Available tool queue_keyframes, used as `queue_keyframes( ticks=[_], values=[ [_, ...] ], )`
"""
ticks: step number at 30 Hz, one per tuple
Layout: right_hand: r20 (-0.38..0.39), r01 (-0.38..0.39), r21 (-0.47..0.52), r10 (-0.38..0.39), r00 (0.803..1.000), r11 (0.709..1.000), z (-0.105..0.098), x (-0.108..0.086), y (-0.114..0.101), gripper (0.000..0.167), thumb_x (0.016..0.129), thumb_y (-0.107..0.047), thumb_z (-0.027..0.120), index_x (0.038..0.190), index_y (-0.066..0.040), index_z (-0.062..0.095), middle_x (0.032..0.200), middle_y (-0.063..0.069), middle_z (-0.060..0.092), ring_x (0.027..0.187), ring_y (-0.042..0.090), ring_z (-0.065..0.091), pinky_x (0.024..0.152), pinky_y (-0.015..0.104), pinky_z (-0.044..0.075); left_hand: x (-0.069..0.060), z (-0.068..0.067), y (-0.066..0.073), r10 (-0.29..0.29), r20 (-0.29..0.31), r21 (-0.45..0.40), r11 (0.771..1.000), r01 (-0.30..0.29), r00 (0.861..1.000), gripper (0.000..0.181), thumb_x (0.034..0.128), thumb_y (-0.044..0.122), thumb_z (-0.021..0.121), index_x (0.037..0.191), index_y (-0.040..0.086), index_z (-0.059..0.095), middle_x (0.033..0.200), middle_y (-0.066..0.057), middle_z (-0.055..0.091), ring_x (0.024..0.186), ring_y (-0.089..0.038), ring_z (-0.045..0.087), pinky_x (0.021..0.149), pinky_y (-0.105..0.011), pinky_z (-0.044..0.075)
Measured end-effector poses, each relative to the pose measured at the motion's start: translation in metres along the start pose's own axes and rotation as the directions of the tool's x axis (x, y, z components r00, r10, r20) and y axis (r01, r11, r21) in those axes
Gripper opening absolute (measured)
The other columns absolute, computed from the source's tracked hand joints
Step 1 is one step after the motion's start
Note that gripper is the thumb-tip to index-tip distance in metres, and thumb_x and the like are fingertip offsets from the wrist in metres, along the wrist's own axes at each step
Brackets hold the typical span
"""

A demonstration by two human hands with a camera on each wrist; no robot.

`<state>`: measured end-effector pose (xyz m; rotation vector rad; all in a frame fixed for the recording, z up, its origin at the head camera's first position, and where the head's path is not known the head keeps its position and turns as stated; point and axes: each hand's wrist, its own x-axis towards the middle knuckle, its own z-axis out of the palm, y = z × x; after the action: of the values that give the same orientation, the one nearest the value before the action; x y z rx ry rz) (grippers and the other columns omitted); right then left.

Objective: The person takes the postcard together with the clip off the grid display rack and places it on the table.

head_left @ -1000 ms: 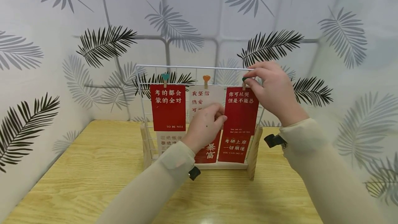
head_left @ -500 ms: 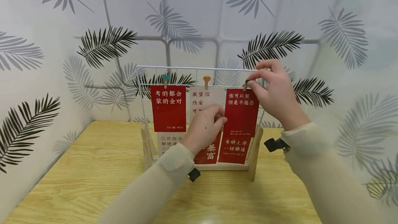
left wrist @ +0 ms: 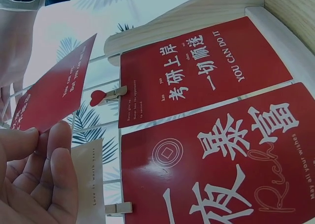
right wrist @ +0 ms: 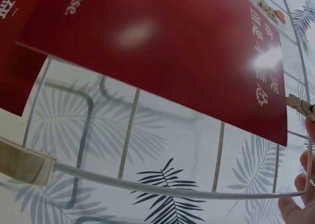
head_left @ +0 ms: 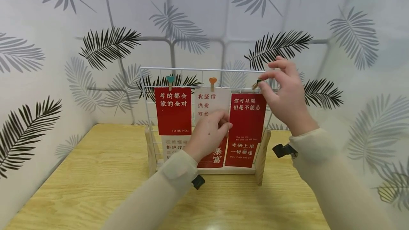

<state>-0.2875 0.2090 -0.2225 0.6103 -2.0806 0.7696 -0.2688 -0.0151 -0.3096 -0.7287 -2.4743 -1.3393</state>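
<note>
In the head view my left hand (head_left: 209, 134) pinches the left edge of a red card (head_left: 247, 116) with white lettering. The left wrist view shows this card (left wrist: 61, 81) tilted forward from the grid, its edge between thumb and fingers. My right hand (head_left: 285, 95) pinches a small wooden clothespin (head_left: 255, 85) with a dark green end, just above the card's top edge. In the right wrist view the clothespin (right wrist: 299, 106) lies close to that edge; whether they touch I cannot tell. The white wire grid rack (head_left: 179, 68) stands behind both hands.
A turquoise heart clothespin (head_left: 170, 81) and an orange one (head_left: 212, 82) hold a red card (head_left: 173, 111) and a white card (head_left: 212, 98). Lower cards include a red one (head_left: 240, 155) under a red heart clip (left wrist: 108, 96). Wooden feet (head_left: 262, 159) support the rack on the table (head_left: 96, 173).
The clothespin has come off the card's top edge and moved up and right with my right hand, tilting. The red card sits slightly lower, still in my left hand.
</note>
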Motion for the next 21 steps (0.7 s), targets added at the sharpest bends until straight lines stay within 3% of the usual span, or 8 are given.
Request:
queue_keyframes(
  ticks=[6,21],
  values=[
    [-0.05,0.029,0.011,-0.029,0.998,1.0,-0.003,-0.007,0.008,0.009,0.092,-0.012,0.069,0.096,-0.005,0.073,0.135,0.01,0.054,0.142,0.015,0.034,0.117,0.044,0.027,-0.004,0.001,-0.003,-0.012,0.011,-0.023,1.0,0.012,1.0,0.009,0.1013,0.02,0.064,0.093,0.022,0.06,0.08,0.005,0.064,0.072,-0.015,0.06,0.064,-0.031,0.054],
    [-0.101,-0.039,0.06,0.045,0.994,0.997,-0.017,-0.037,0.014,0.015,0.094,-0.015,0.066,0.101,-0.004,0.074,0.141,0.008,0.05,0.139,0.015,0.034,0.113,0.051,0.028,-0.022,0.004,-0.003,-0.051,0.056,-0.085,0.995,0.056,0.997,0.005,0.1008,0.021,0.065,0.096,0.022,0.062,0.08,0.004,0.066,0.072,-0.015,0.061,0.064,-0.033,0.053]
  ],
)
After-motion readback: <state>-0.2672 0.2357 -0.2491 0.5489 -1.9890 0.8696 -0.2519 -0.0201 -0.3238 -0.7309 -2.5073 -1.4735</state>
